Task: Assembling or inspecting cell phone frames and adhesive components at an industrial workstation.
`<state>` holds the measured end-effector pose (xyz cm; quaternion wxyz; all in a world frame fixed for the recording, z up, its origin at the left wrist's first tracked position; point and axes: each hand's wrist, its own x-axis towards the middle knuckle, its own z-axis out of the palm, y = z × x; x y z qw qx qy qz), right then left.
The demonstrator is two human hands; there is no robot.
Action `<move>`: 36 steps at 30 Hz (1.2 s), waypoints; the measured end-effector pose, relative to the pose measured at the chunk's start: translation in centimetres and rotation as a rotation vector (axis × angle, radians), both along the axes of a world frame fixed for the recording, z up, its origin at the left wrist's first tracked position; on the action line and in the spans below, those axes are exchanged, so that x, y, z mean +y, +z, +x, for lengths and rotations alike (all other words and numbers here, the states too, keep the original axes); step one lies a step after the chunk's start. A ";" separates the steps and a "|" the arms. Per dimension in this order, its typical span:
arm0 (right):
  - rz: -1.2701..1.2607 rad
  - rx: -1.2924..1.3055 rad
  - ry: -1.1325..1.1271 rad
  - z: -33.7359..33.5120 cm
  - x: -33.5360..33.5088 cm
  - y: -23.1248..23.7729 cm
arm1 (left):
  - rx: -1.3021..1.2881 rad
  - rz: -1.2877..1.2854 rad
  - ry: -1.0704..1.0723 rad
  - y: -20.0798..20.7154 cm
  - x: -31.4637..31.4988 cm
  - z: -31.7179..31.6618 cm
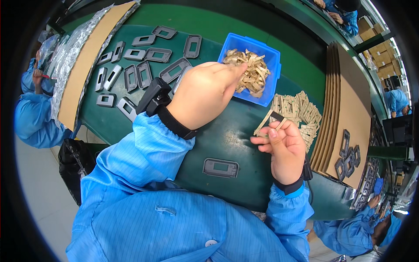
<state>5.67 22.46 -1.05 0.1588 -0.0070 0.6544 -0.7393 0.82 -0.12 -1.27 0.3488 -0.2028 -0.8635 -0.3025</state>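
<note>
Blue striped workwear (161,222) is worn at a green workbench (248,183), where a pale strip (263,122) is pinched between the thumb and fingers of the right hand (286,146). One end of the strip is extended past the fingertips to the left, and a short dark piece (277,116) is seen just above them, at the strip's upper end. Over the near rim of a blue bin (273,83), the left hand (207,89) is held with its fingers pointed at crumpled paper scraps (255,78); whether anything is gripped there cannot be told. Beyond the right hand, more pale strips (299,109) are heaped beside the bin. A single grey frame (221,173) is laid flat between the forearms, well apart from both hands, while other grey frames (191,53) are scattered at the upper left.
</note>
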 end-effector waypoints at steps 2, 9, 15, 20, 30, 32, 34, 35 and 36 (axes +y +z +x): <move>-0.027 0.022 -0.020 -0.1 -0.1 -0.2 | 0.000 -0.002 -0.028 0.1 0.0 -0.1; -0.085 0.001 -0.048 0.3 0.3 -0.5 | -0.036 0.020 -0.221 0.4 0.9 1.5; -0.104 0.060 -0.120 0.6 0.1 -0.1 | -0.058 -0.084 -0.400 0.5 3.0 3.7; -0.088 0.074 -0.155 0.8 -0.3 0.2 | -0.061 -0.190 -0.343 0.2 3.1 3.8; 0.112 0.400 -0.088 1.0 -0.6 -0.7 | -0.190 -0.259 -0.332 0.2 3.6 4.0; 0.271 0.537 -0.063 0.7 -0.5 -0.7 | -0.242 -0.074 -0.389 -0.3 3.6 3.8; 0.576 0.820 -0.036 0.5 -0.5 -0.2 | -0.247 -0.017 -0.434 -0.5 3.7 3.5; 0.593 0.860 -0.030 0.4 -0.5 -0.4 | -0.251 0.040 -0.476 -0.6 3.8 3.4; 0.593 0.859 -0.032 0.4 -0.5 -0.3 | -0.252 0.040 -0.478 -0.5 3.8 3.4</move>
